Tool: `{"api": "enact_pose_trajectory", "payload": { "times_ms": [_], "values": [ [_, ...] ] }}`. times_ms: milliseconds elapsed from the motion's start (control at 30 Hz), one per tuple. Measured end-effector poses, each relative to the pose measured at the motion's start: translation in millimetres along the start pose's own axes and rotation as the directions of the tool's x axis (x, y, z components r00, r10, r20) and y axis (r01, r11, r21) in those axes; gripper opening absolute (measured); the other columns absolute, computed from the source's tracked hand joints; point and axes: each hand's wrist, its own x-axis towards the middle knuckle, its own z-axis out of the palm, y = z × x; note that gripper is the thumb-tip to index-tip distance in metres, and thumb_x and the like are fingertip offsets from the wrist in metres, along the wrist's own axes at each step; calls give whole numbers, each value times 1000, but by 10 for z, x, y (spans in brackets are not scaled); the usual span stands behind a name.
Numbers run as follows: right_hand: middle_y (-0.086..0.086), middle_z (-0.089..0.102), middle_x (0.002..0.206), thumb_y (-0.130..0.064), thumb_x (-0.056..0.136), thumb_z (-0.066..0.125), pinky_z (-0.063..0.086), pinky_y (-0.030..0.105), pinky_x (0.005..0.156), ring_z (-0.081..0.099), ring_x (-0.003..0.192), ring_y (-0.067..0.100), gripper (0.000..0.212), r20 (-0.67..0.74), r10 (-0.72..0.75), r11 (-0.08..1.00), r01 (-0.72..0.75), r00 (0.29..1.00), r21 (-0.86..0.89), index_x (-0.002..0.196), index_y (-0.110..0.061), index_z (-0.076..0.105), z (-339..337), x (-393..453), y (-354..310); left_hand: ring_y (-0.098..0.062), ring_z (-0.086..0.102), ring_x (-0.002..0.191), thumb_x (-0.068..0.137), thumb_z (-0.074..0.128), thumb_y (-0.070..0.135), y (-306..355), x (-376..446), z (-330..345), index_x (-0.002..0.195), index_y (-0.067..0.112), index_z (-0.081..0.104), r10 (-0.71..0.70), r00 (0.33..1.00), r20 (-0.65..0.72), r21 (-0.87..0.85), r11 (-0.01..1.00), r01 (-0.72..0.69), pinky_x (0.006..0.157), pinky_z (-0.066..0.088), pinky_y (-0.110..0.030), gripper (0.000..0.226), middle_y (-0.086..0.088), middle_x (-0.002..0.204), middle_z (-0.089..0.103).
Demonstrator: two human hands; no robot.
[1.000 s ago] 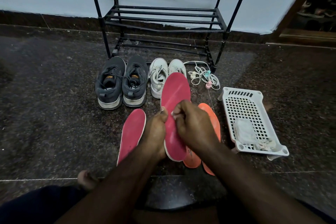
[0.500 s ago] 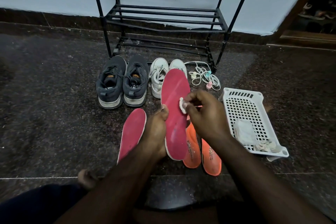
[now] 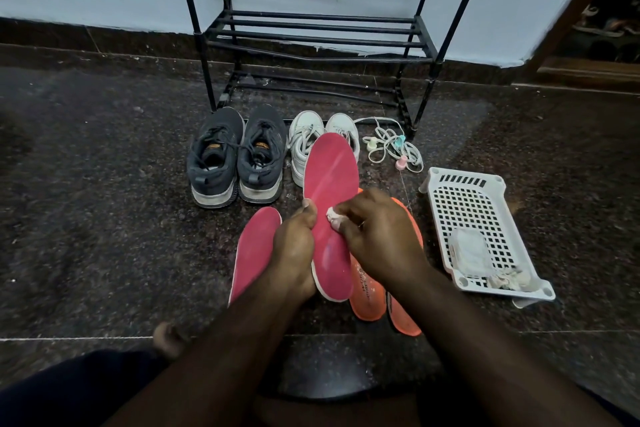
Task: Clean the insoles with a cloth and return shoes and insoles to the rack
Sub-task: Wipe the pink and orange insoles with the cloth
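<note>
Insole (image 3: 330, 191), pink, stands tilted off the floor, gripped along its lower edge by the left hand (image 3: 294, 250). The right hand (image 3: 377, 236) pinches a small white cloth (image 3: 333, 218) and presses it to the face just above that grip. This looks like the wiping step, with most of the task left. Beside the grip lie a second pink insole (image 3: 254, 253) and two orange insoles (image 3: 369, 291); beyond it, the shoes (image 3: 239, 156) and rack (image 3: 311, 35). Next the cloth likely needs to cover the rest of the face.
</note>
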Motion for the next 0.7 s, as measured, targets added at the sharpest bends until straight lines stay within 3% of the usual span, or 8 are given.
{"api": "enact_pose_trajectory", "payload": {
  "times_ms": [100, 233, 300, 367, 467, 633, 700],
  "values": [
    [4, 64, 86, -18, 84, 63, 51, 34, 78, 62, 82, 22, 18, 77, -44, 997, 49, 996, -66, 94, -13, 76, 57, -49, -39, -37, 63, 109, 106, 38, 37, 0, 38, -12, 136, -4, 53, -9, 1000, -3, -8, 1000, 9, 100, 50, -48, 53, -28, 128, 61],
    [7, 66, 83, -36, 81, 42, 51, 42, 72, 62, 81, 27, 38, 257, 2, 996, 22, 966, -88, 89, -17, 74, 111, -203, -184, -35, 70, 93, 104, 35, 50, 64, 67, -29, 128, -2, 59, -37, 998, -52, 22, 999, 38, 83, 56, -42, 61, -24, 117, 68],
    [6, 65, 81, -33, 80, 44, 51, 42, 70, 62, 79, 26, 34, 230, 2, 997, 17, 973, -82, 84, -17, 73, 129, -224, -200, -39, 66, 107, 104, 36, 51, 53, 72, -40, 133, -3, 55, -33, 999, -37, 27, 999, 34, 93, 53, -47, 64, -27, 126, 64],
    [7, 63, 79, -25, 81, 52, 51, 41, 66, 62, 74, 28, 23, 117, 2, 994, 10, 993, -106, 81, -14, 73, 117, -163, -154, -39, 64, 111, 106, 35, 44, 35, 52, -32, 131, -3, 56, -12, 999, -38, 21, 1000, 13, 100, 49, -50, 57, -28, 125, 63],
    [9, 63, 81, -16, 82, 59, 48, 37, 66, 61, 75, 30, 13, 8, 57, 988, -55, 998, -142, 83, -11, 71, 86, -55, -133, -33, 68, 98, 107, 33, 38, 11, 37, -25, 128, -1, 58, -1, 1000, -10, 3, 1000, 1, 88, 53, -43, 51, -24, 113, 68],
    [5, 69, 83, -19, 85, 57, 47, 35, 73, 63, 81, 22, 16, 256, 58, 998, -50, 965, -38, 84, -17, 73, 82, -218, -220, -32, 73, 76, 105, 38, 48, 46, 46, -6, 120, -3, 61, -23, 997, -67, 22, 999, 25, 60, 58, -35, 59, -23, 99, 72],
    [2, 69, 81, -19, 82, 58, 48, 34, 72, 63, 78, 20, 16, 225, 57, 998, -56, 973, -11, 82, -18, 73, 82, -231, -219, -34, 73, 84, 105, 39, 48, 49, 63, -15, 125, -3, 59, -5, 996, -88, 2, 1000, 5, 63, 60, -38, 58, -26, 109, 70]
  ]
}}
